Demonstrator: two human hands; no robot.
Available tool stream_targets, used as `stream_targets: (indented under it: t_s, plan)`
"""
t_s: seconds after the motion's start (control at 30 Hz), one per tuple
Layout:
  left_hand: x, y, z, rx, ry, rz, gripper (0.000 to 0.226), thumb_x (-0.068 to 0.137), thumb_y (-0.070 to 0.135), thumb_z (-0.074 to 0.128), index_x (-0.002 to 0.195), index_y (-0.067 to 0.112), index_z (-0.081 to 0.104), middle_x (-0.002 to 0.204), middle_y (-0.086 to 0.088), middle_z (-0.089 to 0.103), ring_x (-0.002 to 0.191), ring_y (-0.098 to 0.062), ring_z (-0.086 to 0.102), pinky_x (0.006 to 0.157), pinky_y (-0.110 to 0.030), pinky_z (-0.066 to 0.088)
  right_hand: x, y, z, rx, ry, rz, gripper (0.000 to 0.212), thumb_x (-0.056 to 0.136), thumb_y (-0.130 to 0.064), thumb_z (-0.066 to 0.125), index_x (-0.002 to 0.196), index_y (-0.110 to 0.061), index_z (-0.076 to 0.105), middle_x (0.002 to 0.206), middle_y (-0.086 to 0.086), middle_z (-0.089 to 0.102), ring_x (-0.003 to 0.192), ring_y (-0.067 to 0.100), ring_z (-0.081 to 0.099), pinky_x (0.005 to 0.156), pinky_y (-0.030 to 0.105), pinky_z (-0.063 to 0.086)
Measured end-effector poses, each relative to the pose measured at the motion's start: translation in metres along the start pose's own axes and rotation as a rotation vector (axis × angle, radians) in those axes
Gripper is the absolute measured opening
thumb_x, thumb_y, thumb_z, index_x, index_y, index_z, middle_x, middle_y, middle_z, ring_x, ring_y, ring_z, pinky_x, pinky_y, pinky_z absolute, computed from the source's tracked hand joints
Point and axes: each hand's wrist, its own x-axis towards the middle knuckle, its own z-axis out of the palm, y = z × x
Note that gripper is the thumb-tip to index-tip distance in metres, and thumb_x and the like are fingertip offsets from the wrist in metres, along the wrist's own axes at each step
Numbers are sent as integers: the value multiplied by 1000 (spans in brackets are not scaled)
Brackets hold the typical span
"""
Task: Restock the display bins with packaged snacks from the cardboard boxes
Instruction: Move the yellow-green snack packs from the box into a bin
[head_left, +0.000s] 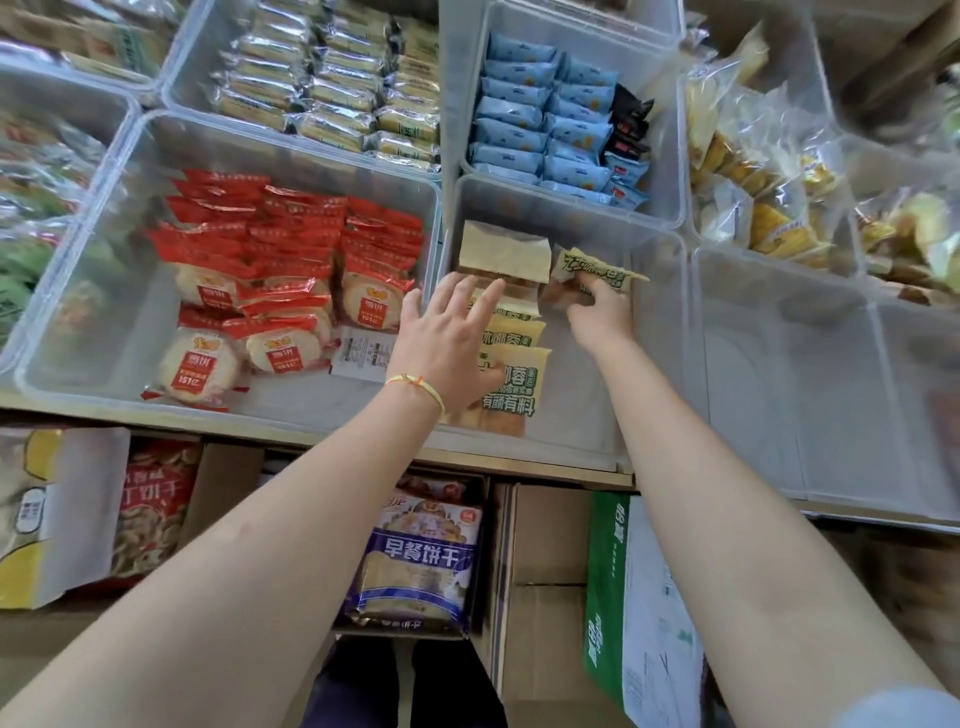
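Observation:
A clear display bin (660, 322) in the middle holds a row of yellow bread packs (511, 364) along its left side. My left hand (447, 338) lies over that row with its fingers spread, touching the packs near the far end. My right hand (602, 312) grips one yellow bread pack (597, 273) and holds it low in the bin, to the right of the row. Under the shelf stands a cardboard box (545, 597) with a green-and-white carton (623, 597) beside it.
The bin (130, 332) on the left holds red rice-cracker packs. Bins behind hold blue packs (535, 124) and pale wafer packs (322, 83). A clear bin (779, 374) on the right has no stock showing. A purple biscuit bag (421, 561) sits below the shelf edge.

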Motion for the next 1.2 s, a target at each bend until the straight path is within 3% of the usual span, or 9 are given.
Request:
stream_targets:
  t_s: [0.17,0.3,0.4,0.5,0.7,0.8,0.9,1.03,1.2]
  plan:
    - [-4,-4,-7,-82,-9,4,87,79,59,58,153,29,22,159,1,27,149,-21,16,115,-56,22,-33,-15,-20,58,-50,-80,47,90,-6,48,131,-24,63,134,3,60,120,23,56,99,29,45]
    - [-21,6,-16,-247,97,-8,69,82,50,56,144,24,41,153,-3,36,146,-25,24,116,-57,19,-94,-31,-69,193,2,-153,27,93,-11,50,96,-31,68,103,-5,67,97,19,64,90,39,56]
    - [-36,50,-30,-445,187,0,55,81,42,50,128,15,58,132,-8,54,125,-30,46,102,-41,34,-154,-23,-110,273,78,-190,26,97,-12,48,92,-26,69,93,0,70,80,14,71,72,37,57]
    - [-51,111,-42,-594,106,60,29,87,24,59,113,12,66,108,-6,63,100,-23,58,86,-33,45,-207,5,-145,339,200,-166,24,99,-11,47,99,-18,70,86,2,70,67,14,69,54,24,50]
    - [-108,224,-54,-619,88,291,22,83,33,50,71,20,63,66,8,56,67,-18,54,62,-32,46,-275,107,-194,455,483,44,25,95,-7,45,95,-20,67,76,-2,67,58,14,61,55,26,48]
    - [-133,265,-43,-573,-9,312,25,85,33,52,77,17,68,73,3,66,74,-21,60,66,-35,51,-291,165,-206,307,433,147,25,94,-12,47,95,-24,68,87,-4,69,79,17,66,68,33,52]
    - [-149,300,-22,-383,-234,322,18,91,30,54,90,21,70,86,0,68,82,-24,63,70,-35,52,-305,219,-215,89,344,200,21,97,-13,49,105,-15,68,105,2,65,95,19,58,73,27,40]
    - [-167,335,22,-237,-515,301,33,95,40,54,119,22,64,116,-4,61,109,-23,59,92,-31,46,-315,270,-214,-138,296,253,27,98,-14,50,122,-8,61,123,12,56,118,26,46,92,35,41]
    - [-187,360,55,-278,-591,177,55,94,33,58,145,20,42,138,-8,50,125,-26,51,101,-29,37,-323,299,-216,-222,201,203,20,95,-18,59,111,-7,58,110,7,62,107,28,58,87,40,51]
